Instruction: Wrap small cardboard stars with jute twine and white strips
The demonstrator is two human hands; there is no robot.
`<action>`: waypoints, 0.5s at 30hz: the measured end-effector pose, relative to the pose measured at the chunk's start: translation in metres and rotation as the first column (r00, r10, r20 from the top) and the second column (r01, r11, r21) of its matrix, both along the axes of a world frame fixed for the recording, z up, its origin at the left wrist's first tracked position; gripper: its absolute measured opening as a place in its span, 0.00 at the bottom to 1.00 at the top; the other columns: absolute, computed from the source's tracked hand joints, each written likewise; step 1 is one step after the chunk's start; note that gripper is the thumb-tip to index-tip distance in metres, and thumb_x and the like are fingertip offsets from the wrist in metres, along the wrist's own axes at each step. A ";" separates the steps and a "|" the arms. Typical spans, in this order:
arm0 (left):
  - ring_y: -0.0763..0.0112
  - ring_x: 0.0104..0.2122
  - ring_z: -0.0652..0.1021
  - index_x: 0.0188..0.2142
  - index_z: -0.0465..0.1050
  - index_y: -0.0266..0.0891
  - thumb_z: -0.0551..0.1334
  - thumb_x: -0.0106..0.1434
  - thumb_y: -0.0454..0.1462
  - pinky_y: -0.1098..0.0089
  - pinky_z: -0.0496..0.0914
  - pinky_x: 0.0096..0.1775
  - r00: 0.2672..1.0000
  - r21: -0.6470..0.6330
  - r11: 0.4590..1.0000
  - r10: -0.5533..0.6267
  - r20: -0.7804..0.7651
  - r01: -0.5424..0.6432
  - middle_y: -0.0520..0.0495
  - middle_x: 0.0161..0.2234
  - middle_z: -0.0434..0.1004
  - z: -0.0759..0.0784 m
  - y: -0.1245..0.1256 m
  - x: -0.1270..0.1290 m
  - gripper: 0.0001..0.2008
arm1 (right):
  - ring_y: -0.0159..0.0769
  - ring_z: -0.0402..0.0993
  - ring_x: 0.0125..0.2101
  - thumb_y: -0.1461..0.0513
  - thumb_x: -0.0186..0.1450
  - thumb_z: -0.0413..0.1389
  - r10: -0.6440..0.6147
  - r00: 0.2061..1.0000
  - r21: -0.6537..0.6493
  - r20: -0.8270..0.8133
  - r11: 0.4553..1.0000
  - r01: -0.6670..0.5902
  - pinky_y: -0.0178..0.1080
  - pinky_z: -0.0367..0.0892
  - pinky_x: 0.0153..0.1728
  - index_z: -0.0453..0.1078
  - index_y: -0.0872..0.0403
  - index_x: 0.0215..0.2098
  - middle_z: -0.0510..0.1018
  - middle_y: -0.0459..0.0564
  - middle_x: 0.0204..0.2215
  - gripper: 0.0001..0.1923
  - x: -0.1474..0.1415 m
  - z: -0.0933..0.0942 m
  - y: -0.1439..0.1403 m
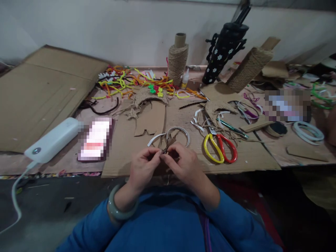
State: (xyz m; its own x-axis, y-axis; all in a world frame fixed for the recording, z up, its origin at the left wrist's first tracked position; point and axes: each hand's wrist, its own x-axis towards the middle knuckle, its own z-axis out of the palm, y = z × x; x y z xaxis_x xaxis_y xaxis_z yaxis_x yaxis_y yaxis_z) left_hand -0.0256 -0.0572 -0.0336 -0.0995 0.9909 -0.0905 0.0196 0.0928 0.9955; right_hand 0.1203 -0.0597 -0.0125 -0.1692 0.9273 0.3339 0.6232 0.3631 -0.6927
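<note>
— What have I got in the hands right now?

— A small brown jute piece [168,143], pinched between both. My left hand [143,167] and right hand [183,164] meet over the near edge of the desk [52,164], and the fingers [155,154] of each are clenched on that piece from either side. It is too small and dark for me to tell its shape.

— And where does it sit against the rest?

— Just above the front edge of the cardboard sheet [252,154], held slightly off it. Right behind it lies a white headband [181,131], with the piece overlapping its near curve. A grey-green bangle [119,208] rides on my left wrist.

— Further out?

— To the right, near my right hand, scissors [220,147] with one yellow and one red handle lie flat. To the left, a white power bank [54,139] with its cable running off the desk. At the back, a heap of coloured pipe cleaners [136,84], an upright jute twine spool [177,57] with a small glue bottle [185,78] beside it, and a second twine spool [248,66] leaning to the right.
</note>
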 end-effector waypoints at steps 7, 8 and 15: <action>0.74 0.24 0.77 0.27 0.77 0.37 0.68 0.51 0.40 0.75 0.71 0.30 0.982 -0.071 0.997 0.003 0.190 0.010 0.49 0.23 0.80 -0.004 0.003 0.003 0.08 | 0.33 0.74 0.26 0.65 0.62 0.50 -0.005 1.000 0.056 -0.010 0.998 0.006 0.34 0.66 0.28 0.69 0.54 0.30 0.78 0.48 0.25 0.06 0.007 -0.005 -0.001; 0.74 0.24 0.78 0.26 0.76 0.36 0.68 0.51 0.41 0.75 0.72 0.29 0.970 -0.095 0.995 0.011 0.241 0.012 0.49 0.23 0.80 -0.002 0.004 0.003 0.09 | 0.32 0.73 0.25 0.65 0.61 0.50 -0.024 0.999 0.056 -0.020 0.998 0.025 0.33 0.66 0.28 0.69 0.54 0.30 0.78 0.48 0.25 0.06 0.011 -0.004 -0.001; 0.76 0.20 0.77 0.23 0.71 0.35 0.73 0.42 0.41 0.78 0.69 0.23 0.873 -0.256 0.965 0.073 0.482 0.061 0.49 0.20 0.79 0.020 0.012 -0.001 0.15 | 0.32 0.71 0.21 0.61 0.59 0.53 -0.304 0.952 0.040 -0.029 0.952 0.305 0.34 0.65 0.23 0.70 0.54 0.28 0.75 0.45 0.20 0.06 0.079 0.005 0.025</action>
State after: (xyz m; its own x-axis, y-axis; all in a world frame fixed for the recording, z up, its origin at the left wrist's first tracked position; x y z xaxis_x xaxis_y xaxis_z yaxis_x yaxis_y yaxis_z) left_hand -0.0268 -0.0456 -0.0135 0.0174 0.9258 -0.3776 -0.4587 0.3430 0.8197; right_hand 0.1988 -0.0351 -0.0078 0.1263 0.9181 0.3757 0.6935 0.1891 -0.6952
